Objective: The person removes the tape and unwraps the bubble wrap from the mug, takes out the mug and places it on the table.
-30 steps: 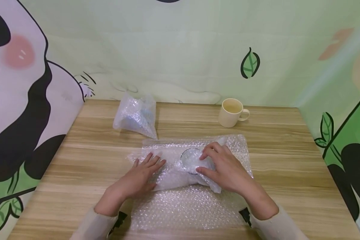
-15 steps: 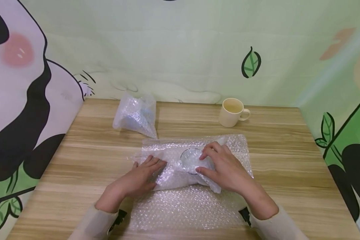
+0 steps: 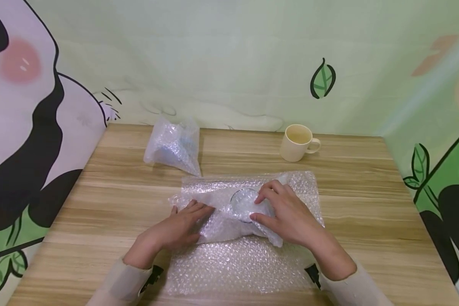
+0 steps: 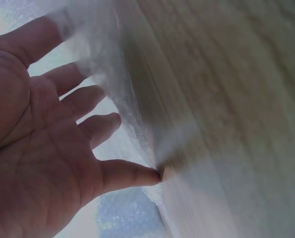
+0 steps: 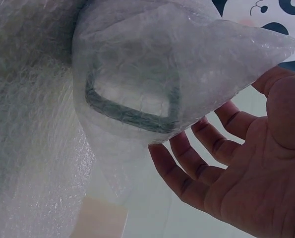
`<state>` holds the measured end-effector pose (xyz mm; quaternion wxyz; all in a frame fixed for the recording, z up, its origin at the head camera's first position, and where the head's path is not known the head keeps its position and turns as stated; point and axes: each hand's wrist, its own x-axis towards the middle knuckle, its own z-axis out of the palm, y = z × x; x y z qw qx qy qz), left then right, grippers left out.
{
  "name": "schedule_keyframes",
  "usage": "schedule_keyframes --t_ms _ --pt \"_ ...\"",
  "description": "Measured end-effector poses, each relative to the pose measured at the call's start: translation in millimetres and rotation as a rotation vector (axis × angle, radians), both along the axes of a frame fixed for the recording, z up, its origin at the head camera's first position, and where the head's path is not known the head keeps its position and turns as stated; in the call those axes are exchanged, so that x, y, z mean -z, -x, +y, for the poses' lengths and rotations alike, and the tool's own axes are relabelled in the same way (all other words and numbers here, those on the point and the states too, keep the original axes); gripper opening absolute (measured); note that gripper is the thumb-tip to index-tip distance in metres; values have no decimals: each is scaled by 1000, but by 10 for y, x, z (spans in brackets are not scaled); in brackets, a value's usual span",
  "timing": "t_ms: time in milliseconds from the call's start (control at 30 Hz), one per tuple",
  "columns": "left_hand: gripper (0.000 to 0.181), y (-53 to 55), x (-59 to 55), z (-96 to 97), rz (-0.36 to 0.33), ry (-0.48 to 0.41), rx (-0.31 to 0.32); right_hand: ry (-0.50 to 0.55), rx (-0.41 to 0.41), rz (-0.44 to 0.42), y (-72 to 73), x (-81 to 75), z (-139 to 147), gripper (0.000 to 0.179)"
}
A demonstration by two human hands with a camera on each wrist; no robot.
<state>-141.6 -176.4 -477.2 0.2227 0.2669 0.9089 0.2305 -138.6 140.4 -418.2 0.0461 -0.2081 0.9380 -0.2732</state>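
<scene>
At far left, the wall [image 3: 229, 59] is covered by a printed panda [image 3: 19, 119]. At the back left of the wooden surface [image 3: 99, 178], a bundle [image 3: 174, 144] is set down, something blue being faintly seen through its bubble film. Its pointed tip is laid close to the upper left corner of a bubble sheet [image 3: 237, 272], which is spread flat. Nearer the front, a wrap [image 3: 222, 227] lying on the sheet is touched at its left end by the left hand [image 3: 179, 227]; the grip is spread loose, fingers nearly straight, and nothing is grasped. Some of its fingers are blurred in the left wrist view. Above the middle of the sheet, a cup [image 3: 242, 206] is enclosed by the wrap, its round edge showing dark. In the right wrist view, a dark, squarish loop [image 5: 132, 119] is seen through the film. The cup is held from the right by the right hand [image 3: 287, 214], its grip half closed, thumb and fingers curled about the wrapped form. Both forearms are covered by pale sleeves [image 3: 355, 284]. Behind the sheet, a cream mug [image 3: 292, 149] is stood upright, its handle turned right. Above it, a green leaf [image 3: 323, 80] is printed on the wall.
</scene>
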Motion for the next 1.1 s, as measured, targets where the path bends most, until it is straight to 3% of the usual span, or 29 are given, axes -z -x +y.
schedule_keyframes --t_ms 700,933,1100 --pt "78 56 -5 -9 11 -31 -2 11 -6 -2 21 15 9 27" --pt "69 78 -6 -9 115 -52 -25 23 -7 -15 27 22 21 28" --pt "59 53 -143 -4 238 -44 -31 28 -5 -15 18 24 24 28"
